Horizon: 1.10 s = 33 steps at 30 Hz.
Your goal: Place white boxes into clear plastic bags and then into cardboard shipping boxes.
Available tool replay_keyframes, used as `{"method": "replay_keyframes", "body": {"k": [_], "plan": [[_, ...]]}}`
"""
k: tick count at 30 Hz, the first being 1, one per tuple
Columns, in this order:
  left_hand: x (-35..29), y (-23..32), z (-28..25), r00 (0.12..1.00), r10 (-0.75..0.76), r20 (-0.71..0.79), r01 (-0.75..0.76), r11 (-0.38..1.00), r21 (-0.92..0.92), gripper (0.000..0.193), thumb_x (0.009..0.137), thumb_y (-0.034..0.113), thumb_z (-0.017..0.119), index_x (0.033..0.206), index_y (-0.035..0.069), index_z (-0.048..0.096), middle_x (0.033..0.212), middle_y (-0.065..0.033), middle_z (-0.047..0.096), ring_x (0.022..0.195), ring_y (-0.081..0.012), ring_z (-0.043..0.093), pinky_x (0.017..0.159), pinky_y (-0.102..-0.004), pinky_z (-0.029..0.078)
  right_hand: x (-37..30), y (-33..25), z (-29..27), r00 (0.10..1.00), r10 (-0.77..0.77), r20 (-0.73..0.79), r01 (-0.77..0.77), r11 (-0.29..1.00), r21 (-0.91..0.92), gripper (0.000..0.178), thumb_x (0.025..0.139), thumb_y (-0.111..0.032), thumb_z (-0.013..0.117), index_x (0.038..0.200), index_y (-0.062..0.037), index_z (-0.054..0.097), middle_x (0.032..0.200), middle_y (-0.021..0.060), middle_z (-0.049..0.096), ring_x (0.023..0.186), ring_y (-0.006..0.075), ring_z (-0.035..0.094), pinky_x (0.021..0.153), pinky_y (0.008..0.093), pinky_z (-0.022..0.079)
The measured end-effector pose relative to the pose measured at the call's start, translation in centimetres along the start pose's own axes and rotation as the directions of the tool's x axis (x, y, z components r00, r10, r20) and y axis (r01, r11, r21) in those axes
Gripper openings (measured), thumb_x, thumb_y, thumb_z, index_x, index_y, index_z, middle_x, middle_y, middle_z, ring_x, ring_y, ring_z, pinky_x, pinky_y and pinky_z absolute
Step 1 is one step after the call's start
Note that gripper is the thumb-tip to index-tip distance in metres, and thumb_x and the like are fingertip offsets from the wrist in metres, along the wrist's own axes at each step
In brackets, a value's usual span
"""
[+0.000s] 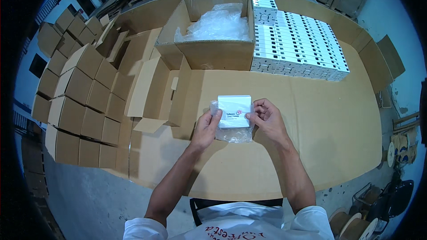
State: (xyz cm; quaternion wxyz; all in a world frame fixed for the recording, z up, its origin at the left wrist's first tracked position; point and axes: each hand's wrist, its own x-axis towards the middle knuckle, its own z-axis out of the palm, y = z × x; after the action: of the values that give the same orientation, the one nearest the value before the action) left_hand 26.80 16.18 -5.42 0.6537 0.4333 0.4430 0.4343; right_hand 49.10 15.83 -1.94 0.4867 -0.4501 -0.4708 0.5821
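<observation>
Over the middle of the cardboard-covered table (329, 133), I hold a small white box (235, 102) that is partly inside a clear plastic bag (234, 136). The bag looks like bubble wrap, and its lower end hangs below the box. My left hand (206, 129) pinches the left edge, thumb on the front. On the opposite side, my right hand (269, 123) grips the right edge with thumb and fingers. An open, unfilled brown cardboard box (180, 91) lies to the left of my hands, its flaps spread.
A large carton (222, 56) of clear plastic bags (220, 22) stands at the back. Right of it are rows of white boxes (302, 44), with a short stack (265, 9) on top. Brown cartons (84, 111) are piled at the left. A cardboard wall (369, 58) borders the table's far right.
</observation>
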Motion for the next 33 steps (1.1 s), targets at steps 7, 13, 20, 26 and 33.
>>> {"method": "replay_keyframes", "body": {"k": [7,13,20,26,33], "plan": [[0.0,0.1,0.3,0.994,0.107,0.025,-0.106,0.994,-0.016,0.044,0.108,0.036,0.043,0.129,-0.001,0.058,0.113,-0.0053,0.066,0.105,-0.0117,0.061,0.093,-0.0288,0.048,-0.2,-0.1,0.1,0.998,0.061,0.026,-0.063,0.992,0.105,0.024,0.089,-0.001,0.072,0.108,-0.0039,0.058,0.091,0.0011,0.065,0.086,0.0086,0.062,0.078,0.0258,0.051],[-0.6,1.0,0.0,0.991,0.114,0.076,-0.111,0.993,-0.040,0.044,0.109,0.032,0.042,0.135,0.001,0.056,0.119,-0.0062,0.066,0.109,-0.0120,0.060,0.096,-0.0288,0.048,-0.3,0.3,0.0,1.000,0.026,0.016,-0.027,0.995,0.095,0.012,0.092,-0.007,0.071,0.099,-0.0043,0.062,0.094,0.0038,0.068,0.087,0.0083,0.061,0.076,0.0274,0.051],[-0.7,3.8,0.4,0.929,0.314,0.196,-0.320,0.947,-0.004,0.039,0.109,0.026,0.042,0.134,0.001,0.057,0.130,-0.0089,0.063,0.115,-0.0157,0.060,0.100,-0.0337,0.048,-0.7,-0.5,0.1,0.981,-0.190,0.044,0.176,0.959,0.220,0.007,0.093,-0.004,0.068,0.098,-0.0044,0.063,0.111,0.0099,0.070,0.094,0.0107,0.062,0.081,0.0266,0.051],[0.0,3.3,0.5,0.936,0.285,0.208,-0.293,0.956,0.005,0.036,0.105,0.021,0.051,0.134,0.000,0.056,0.133,-0.0121,0.061,0.119,-0.0190,0.058,0.104,-0.0347,0.047,-0.7,-0.4,0.0,0.975,-0.221,0.006,0.215,0.955,0.206,0.010,0.092,-0.002,0.068,0.100,-0.0043,0.062,0.112,0.0109,0.069,0.099,0.0122,0.063,0.085,0.0280,0.051],[-0.7,2.9,1.2,0.970,0.200,0.137,-0.214,0.972,0.098,0.043,0.094,0.006,0.068,0.134,-0.002,0.054,0.128,-0.0120,0.060,0.117,-0.0189,0.058,0.098,-0.0323,0.051,-1.5,-1.9,1.9,0.989,-0.146,-0.029,0.148,0.983,0.106,0.030,0.089,0.003,0.070,0.117,-0.0002,0.062,0.108,0.0085,0.066,0.102,0.0158,0.063,0.089,0.0295,0.052]]}}
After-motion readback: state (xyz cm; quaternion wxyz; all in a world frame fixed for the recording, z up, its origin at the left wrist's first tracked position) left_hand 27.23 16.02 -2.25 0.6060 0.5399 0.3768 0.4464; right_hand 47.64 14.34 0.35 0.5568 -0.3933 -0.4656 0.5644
